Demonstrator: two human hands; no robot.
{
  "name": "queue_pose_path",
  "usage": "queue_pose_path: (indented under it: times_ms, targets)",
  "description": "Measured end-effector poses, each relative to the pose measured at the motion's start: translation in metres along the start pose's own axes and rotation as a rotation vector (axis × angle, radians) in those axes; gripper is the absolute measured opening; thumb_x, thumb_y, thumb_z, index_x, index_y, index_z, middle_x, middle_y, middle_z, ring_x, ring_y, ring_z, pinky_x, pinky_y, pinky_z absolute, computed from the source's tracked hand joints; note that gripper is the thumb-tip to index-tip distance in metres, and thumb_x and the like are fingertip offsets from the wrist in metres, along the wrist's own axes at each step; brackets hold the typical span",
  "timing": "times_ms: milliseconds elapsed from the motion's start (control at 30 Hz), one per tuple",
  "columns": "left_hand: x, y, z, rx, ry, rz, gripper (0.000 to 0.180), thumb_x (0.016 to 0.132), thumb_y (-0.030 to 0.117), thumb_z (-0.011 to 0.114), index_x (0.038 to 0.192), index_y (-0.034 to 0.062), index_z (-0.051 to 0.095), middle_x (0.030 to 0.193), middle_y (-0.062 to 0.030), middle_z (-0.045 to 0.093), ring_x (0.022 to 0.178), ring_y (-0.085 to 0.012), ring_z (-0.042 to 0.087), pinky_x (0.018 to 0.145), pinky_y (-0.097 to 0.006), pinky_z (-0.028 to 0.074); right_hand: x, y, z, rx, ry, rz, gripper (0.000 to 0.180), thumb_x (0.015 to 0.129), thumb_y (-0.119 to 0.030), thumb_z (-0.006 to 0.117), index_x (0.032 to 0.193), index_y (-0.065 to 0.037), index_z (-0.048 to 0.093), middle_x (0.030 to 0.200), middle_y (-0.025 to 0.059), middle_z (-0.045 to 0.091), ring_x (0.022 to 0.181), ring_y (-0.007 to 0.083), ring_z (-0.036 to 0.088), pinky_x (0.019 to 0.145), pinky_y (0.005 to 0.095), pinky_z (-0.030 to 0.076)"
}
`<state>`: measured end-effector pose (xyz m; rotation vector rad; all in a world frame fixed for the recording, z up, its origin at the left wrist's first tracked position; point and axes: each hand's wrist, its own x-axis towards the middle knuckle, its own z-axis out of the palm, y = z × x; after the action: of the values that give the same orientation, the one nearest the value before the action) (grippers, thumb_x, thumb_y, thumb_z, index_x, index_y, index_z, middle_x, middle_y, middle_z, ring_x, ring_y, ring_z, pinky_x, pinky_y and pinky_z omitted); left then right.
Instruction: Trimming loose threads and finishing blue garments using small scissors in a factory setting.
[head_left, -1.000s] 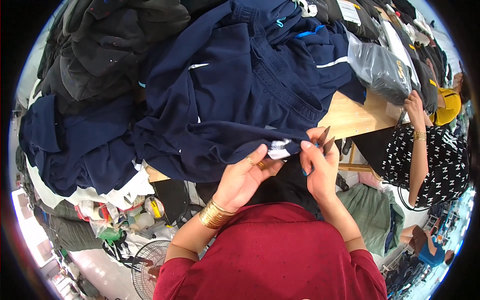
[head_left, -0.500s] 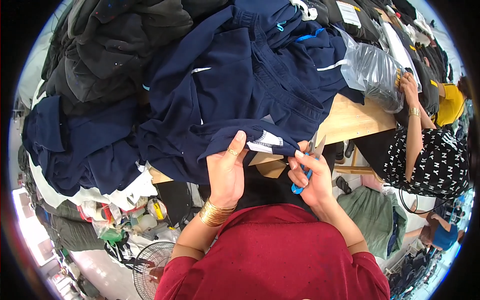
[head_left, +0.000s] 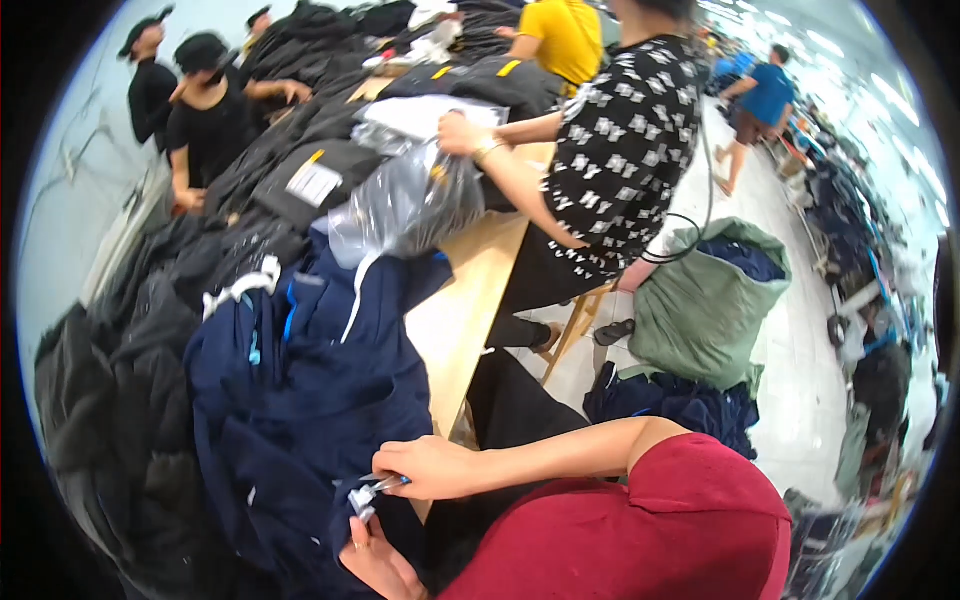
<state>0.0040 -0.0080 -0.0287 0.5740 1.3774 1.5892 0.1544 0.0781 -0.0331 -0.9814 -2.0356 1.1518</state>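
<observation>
My right hand (head_left: 430, 466) is closed on a pair of scissors (head_left: 392, 482); a bit of the blue handle shows beside the fingers. The blades lie close to a white label (head_left: 362, 500) on a navy garment (head_left: 300, 440). Just below them, my left hand (head_left: 376, 562) grips the cloth near this label, thumb up. Blur hides whether the blades touch the label. Folds of the same navy cloth spread over the table's left side.
Black garments (head_left: 110, 430) are heaped at the left. Beyond the navy cloth, a co-worker in a patterned black shirt (head_left: 630, 150) handles a clear plastic bag (head_left: 420, 200) over the wooden table (head_left: 455, 300). On the floor stands a green sack (head_left: 700, 310) with navy cloth in it.
My view has swung to the right, so the hands now appear lower and further left. The scissors have come over to the white label; both hands keep their hold.
</observation>
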Motion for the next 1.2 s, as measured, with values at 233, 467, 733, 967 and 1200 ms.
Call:
queue_pose_path:
  times_ms: [233,467,733,967,1200]
  targets:
    - [-0.016,0.006,0.017,0.193,0.055,0.007,0.023,0.087,0.012,0.056,0.094,-0.0098,0.059,0.090,-0.0137,0.063,0.080,-0.0170,0.061,0.076,-0.025,0.048,-0.009,-0.009,0.013,0.078,0.216,-0.377,0.018,0.071,-0.010,0.061,0.088,-0.007,0.056,0.085,0.0082,0.050,0.068,0.0284,0.057,0.057,0.0364,0.046]
    - [-0.027,0.021,0.026,0.510,0.089,-0.016,0.024,0.084,0.014,0.062,0.094,-0.0081,0.060,0.090,-0.0103,0.063,0.076,-0.0148,0.058,0.072,-0.023,0.046,-0.011,-0.011,0.015,0.074,0.228,-0.296,0.018,0.069,-0.009,0.063,0.084,-0.003,0.055,0.089,0.0089,0.047,0.064,0.0300,0.055,0.055,0.0382,0.044]
    - [-0.020,0.002,0.020,0.552,-0.013,0.138,0.030,0.084,0.018,0.064,0.094,-0.0098,0.060,0.090,-0.0103,0.064,0.075,-0.0155,0.055,0.071,-0.028,0.044,-0.010,-0.006,0.017,-0.071,0.205,-0.264,0.015,0.067,-0.009,0.064,0.075,-0.002,0.053,0.084,0.0107,0.046,0.061,0.0313,0.054,0.055,0.0391,0.044]
    - [0.005,-0.011,-0.011,0.911,-0.155,0.289,0.027,0.083,0.012,0.061,0.106,-0.0023,0.062,0.080,-0.0089,0.062,0.058,-0.0160,0.048,0.054,-0.030,0.042,-0.004,0.003,0.016,-0.062,0.124,-0.236,0.020,0.067,-0.010,0.065,0.079,-0.004,0.051,0.084,0.0105,0.045,0.064,0.0290,0.055,0.056,0.0383,0.043]
    - [0.010,-0.011,-0.019,0.542,-0.196,-0.103,0.039,0.083,0.002,0.051,0.121,0.0095,0.056,0.075,-0.0034,0.056,0.048,-0.0053,0.037,0.040,-0.018,0.024,-0.007,0.002,0.015,-0.012,0.123,-0.237,0.020,0.068,-0.012,0.065,0.080,-0.004,0.051,0.084,0.0104,0.046,0.066,0.0298,0.055,0.057,0.0382,0.043]
